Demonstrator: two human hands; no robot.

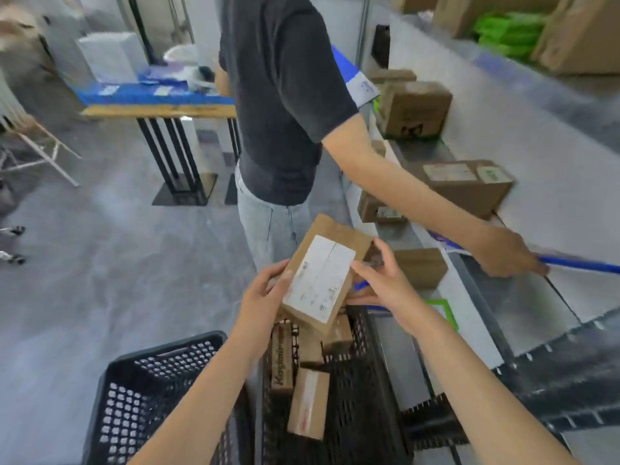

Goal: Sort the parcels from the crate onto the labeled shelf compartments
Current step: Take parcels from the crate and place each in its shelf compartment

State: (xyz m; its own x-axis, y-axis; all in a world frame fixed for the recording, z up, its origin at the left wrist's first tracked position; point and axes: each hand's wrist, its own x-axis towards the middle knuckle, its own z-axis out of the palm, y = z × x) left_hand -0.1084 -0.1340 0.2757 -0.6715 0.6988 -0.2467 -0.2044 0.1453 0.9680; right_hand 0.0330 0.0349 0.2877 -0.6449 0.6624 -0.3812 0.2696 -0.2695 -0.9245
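One parcel (pixel 318 276) between left hand (pixel 265 297) and right hand (pixel 385 283) over the crate (pixel 359 417); shelf (pixel 523 307) at right, person (pixel 285 95) behind.

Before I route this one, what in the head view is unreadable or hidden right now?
All in the head view:
- Label on the held parcel: the print is blurred and unreadable.
- Compartment labels on the shelf: none legible; another person's arm crosses it.
- Contents of the crate: partly hidden under the held parcel and the left hand.
- Fingers of the right hand: partly behind the parcel.
- Near end of the crate: cut off by the bottom edge.
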